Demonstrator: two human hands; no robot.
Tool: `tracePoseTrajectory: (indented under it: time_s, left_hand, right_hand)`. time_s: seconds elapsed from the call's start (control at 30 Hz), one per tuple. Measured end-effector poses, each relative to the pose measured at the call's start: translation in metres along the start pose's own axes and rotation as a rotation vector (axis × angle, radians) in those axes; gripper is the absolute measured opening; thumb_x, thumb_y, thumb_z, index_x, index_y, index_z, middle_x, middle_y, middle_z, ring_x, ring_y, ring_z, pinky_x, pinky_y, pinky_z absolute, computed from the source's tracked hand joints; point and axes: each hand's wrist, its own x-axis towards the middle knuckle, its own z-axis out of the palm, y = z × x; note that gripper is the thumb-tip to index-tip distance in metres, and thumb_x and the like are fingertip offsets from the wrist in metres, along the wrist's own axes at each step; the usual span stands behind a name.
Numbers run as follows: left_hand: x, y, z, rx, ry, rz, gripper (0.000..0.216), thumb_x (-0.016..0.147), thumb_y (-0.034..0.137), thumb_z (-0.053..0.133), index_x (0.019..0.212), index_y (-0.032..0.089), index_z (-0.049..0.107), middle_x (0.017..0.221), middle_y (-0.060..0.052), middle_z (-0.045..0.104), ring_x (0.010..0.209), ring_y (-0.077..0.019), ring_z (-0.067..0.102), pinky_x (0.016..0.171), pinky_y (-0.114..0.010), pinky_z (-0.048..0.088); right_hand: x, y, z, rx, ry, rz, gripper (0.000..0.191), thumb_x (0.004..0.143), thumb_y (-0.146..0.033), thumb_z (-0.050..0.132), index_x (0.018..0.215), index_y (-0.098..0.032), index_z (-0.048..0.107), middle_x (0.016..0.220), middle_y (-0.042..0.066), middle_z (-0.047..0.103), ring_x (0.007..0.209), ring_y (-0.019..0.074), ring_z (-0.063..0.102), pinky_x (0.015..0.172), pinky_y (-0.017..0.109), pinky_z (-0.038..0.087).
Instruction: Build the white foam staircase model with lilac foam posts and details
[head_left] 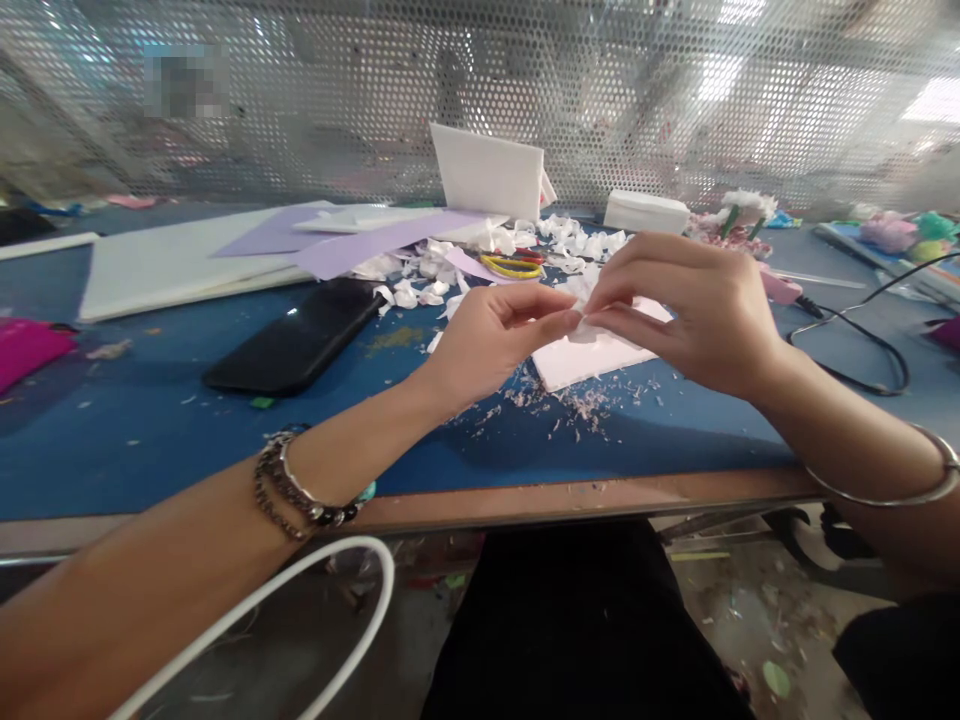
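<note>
Between my two hands is a small crumpled piece of thin white material (587, 288), which looks like paper or foam sheet. My left hand (495, 330) pinches its near left side between thumb and forefinger. From the right, my right hand (690, 305) pinches the same piece, its fingers curled over and partly hiding it. Just beneath them lies a flat pale pink pad (577, 362) on the blue table (420, 440). Fine pale shavings (585, 405) are scattered at the pad's front edge. Behind my hands a heap of curled white pieces (427, 268) surrounds yellow-handled scissors (511, 267).
A black phone (300, 340) lies left of my hands. Beyond it are white and lilac sheets (180, 260). A white board (487, 172) and a white block (646, 212) stand before the perforated metal screen (337, 100). A black cable (892, 350) loops at right, near artificial flowers (739, 220).
</note>
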Motion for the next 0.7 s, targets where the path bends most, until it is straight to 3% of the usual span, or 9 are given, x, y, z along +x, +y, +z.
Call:
tracePoseTrajectory:
  time_s: [0.2, 0.43, 0.7]
  left_hand:
    - [-0.004, 0.007, 0.001, 0.103, 0.026, 0.14, 0.025, 0.078, 0.038, 0.065, 0.09, 0.017, 0.073, 0.088, -0.005, 0.072, 0.082, -0.0161, 0.065, 0.071, -0.026, 0.053]
    - [-0.006, 0.006, 0.003, 0.053, 0.039, 0.253, 0.02, 0.078, 0.033, 0.067, 0.093, 0.02, 0.072, 0.089, -0.003, 0.072, 0.08, -0.0139, 0.064, 0.069, -0.025, 0.052]
    - [0.0, 0.006, -0.001, -0.013, 0.018, 0.385, 0.017, 0.08, 0.018, 0.065, 0.091, 0.029, 0.073, 0.091, 0.0, 0.071, 0.089, -0.014, 0.064, 0.076, -0.026, 0.052]
  right_hand:
    - [-0.001, -0.001, 0.004, 0.112, 0.075, 0.12, 0.011, 0.085, -0.026, 0.057, 0.079, -0.02, 0.063, 0.077, 0.001, 0.064, 0.07, 0.011, 0.059, 0.065, 0.025, 0.052]
    - [-0.004, -0.005, 0.013, 0.251, 0.201, 0.206, 0.009, 0.081, -0.026, 0.063, 0.075, -0.019, 0.062, 0.075, 0.0, 0.064, 0.069, 0.0097, 0.059, 0.065, 0.024, 0.053]
    - [-0.001, 0.002, 0.011, 0.557, 0.139, 0.306, 0.01, 0.079, -0.026, 0.066, 0.075, -0.018, 0.061, 0.075, 0.001, 0.063, 0.071, 0.0099, 0.059, 0.065, 0.024, 0.053]
